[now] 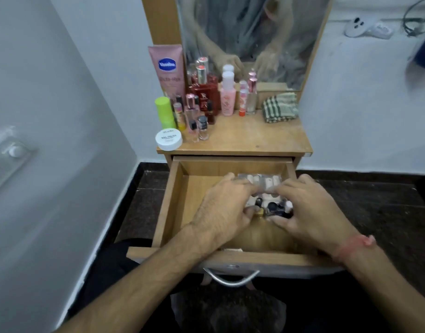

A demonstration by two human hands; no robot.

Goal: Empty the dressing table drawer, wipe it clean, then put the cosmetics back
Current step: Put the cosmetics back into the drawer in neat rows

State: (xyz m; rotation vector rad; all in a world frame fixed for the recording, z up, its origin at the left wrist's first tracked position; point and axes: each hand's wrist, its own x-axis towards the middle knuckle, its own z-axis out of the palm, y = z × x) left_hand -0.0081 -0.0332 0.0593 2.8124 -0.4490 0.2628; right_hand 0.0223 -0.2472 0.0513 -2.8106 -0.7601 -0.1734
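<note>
The wooden drawer (173, 200) of the dressing table stands pulled out below the tabletop (262, 138). Inside it sits a clear plastic organizer (264, 183) filled with small cosmetics such as lipsticks and little jars. My left hand (221, 207) grips the organizer's left side with curled fingers. My right hand (305, 207) grips its right side. Much of the organizer is hidden by my fingers. Around the organizer, the drawer floor shows bare wood.
Several bottles stand on the tabletop's left: a pink Vaseline tube (168, 68), a red perfume bottle (204, 92), a green-capped bottle (164, 111), a white jar (169, 139). A checked cloth (280, 108) lies at the back right. A mirror (250, 32) rises behind. The drawer handle (230, 277) hangs near my knees.
</note>
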